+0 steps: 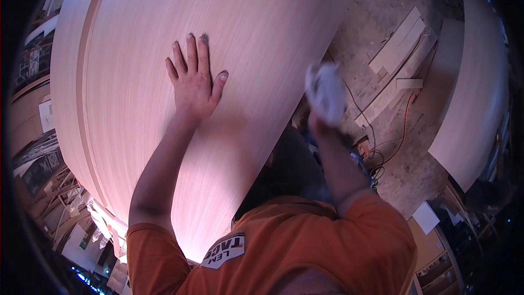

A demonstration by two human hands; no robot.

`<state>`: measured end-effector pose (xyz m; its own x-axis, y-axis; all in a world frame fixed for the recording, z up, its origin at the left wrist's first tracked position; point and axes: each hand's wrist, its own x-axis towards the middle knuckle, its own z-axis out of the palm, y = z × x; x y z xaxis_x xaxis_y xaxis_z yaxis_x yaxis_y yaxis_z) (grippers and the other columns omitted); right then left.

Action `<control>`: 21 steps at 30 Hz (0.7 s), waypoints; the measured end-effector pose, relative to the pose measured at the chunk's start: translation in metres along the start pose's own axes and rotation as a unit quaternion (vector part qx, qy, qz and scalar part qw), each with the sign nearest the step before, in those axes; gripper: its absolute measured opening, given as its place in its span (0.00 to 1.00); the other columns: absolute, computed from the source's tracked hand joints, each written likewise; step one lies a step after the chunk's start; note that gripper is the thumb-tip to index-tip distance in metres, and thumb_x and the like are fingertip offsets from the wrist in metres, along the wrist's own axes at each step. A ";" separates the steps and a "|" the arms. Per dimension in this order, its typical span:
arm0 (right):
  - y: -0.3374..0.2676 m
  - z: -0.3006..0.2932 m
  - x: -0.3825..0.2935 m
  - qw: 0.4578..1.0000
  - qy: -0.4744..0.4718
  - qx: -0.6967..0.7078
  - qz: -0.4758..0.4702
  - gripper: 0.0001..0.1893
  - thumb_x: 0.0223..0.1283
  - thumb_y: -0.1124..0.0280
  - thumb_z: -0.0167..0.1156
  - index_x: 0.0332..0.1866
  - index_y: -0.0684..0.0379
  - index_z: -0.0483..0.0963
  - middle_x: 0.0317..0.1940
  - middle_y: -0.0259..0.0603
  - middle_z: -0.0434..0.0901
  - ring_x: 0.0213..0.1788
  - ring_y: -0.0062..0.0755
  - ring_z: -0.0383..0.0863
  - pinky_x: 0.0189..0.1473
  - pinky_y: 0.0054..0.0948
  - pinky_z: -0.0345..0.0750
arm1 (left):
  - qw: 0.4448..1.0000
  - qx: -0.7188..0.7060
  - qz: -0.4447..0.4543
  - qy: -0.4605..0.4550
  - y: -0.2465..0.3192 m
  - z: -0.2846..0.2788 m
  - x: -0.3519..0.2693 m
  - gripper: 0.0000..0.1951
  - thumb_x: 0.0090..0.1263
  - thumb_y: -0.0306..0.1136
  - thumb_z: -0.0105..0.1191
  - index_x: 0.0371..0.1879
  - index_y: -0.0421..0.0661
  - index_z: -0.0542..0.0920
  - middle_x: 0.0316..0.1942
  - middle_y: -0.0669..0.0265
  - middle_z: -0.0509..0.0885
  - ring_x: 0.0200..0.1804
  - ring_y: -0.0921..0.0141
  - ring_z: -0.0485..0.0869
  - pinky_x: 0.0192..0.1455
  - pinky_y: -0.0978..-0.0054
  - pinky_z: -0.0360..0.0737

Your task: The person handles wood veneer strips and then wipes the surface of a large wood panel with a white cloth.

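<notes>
Spread flat on a large wood-grain panel (pixel 262 20), my left hand (pixel 194 88) has its fingers apart and holds nothing. Beyond the panel's right edge, my right hand (pixel 321 125) grips a crumpled white cloth (pixel 325 92). Motion blurs the cloth, and it covers most of that hand's fingers. The panel's surface is pale with fine lengthwise grain, and strong light falls on its near end.
A raised strip (pixel 84 73) runs along the panel's left side. On the concrete floor (pixel 368 4) to the right lie board offcuts (pixel 397 41) and an orange cable (pixel 405 127). Another large panel (pixel 470 102) stands farther right. Shelving and clutter line the left.
</notes>
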<state>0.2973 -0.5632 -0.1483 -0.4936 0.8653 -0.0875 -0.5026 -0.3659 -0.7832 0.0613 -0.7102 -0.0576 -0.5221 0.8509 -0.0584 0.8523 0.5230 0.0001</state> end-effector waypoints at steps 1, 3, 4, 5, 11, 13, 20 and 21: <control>-0.001 -0.008 0.025 0.904 0.032 -0.392 -0.167 0.21 0.66 0.64 0.56 0.60 0.65 0.70 0.53 0.43 0.76 0.53 0.33 0.77 0.54 0.32 0.77 | 1.000 0.007 0.002 -0.004 0.000 -0.001 0.001 0.39 0.72 0.56 0.36 0.74 0.40 0.48 0.76 0.48 0.46 0.75 0.39 0.40 0.70 0.34 0.40; -0.010 -0.007 0.042 0.901 0.027 -0.400 -0.168 0.21 0.66 0.63 0.56 0.59 0.65 0.70 0.54 0.43 0.76 0.54 0.34 0.77 0.55 0.32 0.77 | 1.000 0.015 0.001 -0.012 0.000 -0.001 0.000 0.39 0.73 0.56 0.34 0.74 0.39 0.47 0.76 0.48 0.46 0.75 0.40 0.40 0.70 0.35 0.39; -0.014 -0.006 0.047 0.898 0.020 -0.408 -0.167 0.22 0.66 0.62 0.56 0.59 0.66 0.70 0.55 0.43 0.76 0.55 0.35 0.77 0.56 0.33 0.76 | 0.999 0.024 -0.002 -0.021 0.000 -0.001 -0.001 0.39 0.73 0.56 0.32 0.74 0.39 0.47 0.76 0.48 0.46 0.75 0.40 0.40 0.71 0.36 0.39; -0.012 -0.007 0.029 0.911 -0.020 -0.386 -0.144 0.22 0.66 0.63 0.56 0.60 0.66 0.70 0.56 0.44 0.75 0.55 0.35 0.77 0.58 0.34 0.76 | 1.000 0.024 0.000 -0.019 -0.001 -0.002 0.000 0.39 0.73 0.56 0.32 0.74 0.39 0.47 0.76 0.48 0.46 0.75 0.40 0.40 0.71 0.36 0.39; 0.002 -0.010 -0.098 0.880 -0.104 0.418 0.200 0.24 0.63 0.56 0.55 0.62 0.56 0.68 0.65 0.47 0.67 0.66 0.43 0.68 0.65 0.47 0.70 | 1.000 0.006 0.006 -0.006 0.001 -0.006 -0.003 0.39 0.73 0.54 0.34 0.74 0.37 0.47 0.76 0.48 0.45 0.75 0.40 0.40 0.71 0.36 0.39; -0.004 -0.013 -0.074 0.974 -0.022 0.159 0.161 0.24 0.61 0.59 0.57 0.60 0.58 0.69 0.62 0.46 0.70 0.64 0.42 0.71 0.62 0.44 0.72 | 1.000 0.018 -0.001 -0.004 0.000 -0.005 -0.002 0.39 0.73 0.54 0.34 0.74 0.37 0.47 0.76 0.48 0.45 0.75 0.40 0.40 0.70 0.35 0.39; -0.028 -0.015 0.106 0.922 0.051 -0.363 -0.126 0.22 0.53 0.76 0.66 0.54 0.62 0.72 0.52 0.41 0.78 0.52 0.33 0.80 0.51 0.31 0.78 | 1.000 0.011 0.006 0.010 0.003 -0.013 0.006 0.41 0.71 0.56 0.37 0.74 0.38 0.46 0.76 0.50 0.45 0.76 0.41 0.40 0.70 0.35 0.39; -0.023 -0.018 0.094 0.931 0.055 -0.343 -0.109 0.23 0.53 0.76 0.67 0.55 0.62 0.71 0.51 0.40 0.78 0.51 0.33 0.80 0.51 0.31 0.78 | 1.000 0.008 -0.003 -0.010 0.000 -0.014 0.003 0.42 0.71 0.57 0.38 0.74 0.38 0.45 0.76 0.50 0.45 0.76 0.43 0.40 0.71 0.37 0.39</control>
<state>0.2754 -0.4670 -0.1499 -0.3387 0.9368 0.0875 0.0074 0.0957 -0.9954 0.0594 -0.7064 -0.0436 -0.5274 0.8460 -0.0783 0.8491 0.5279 -0.0159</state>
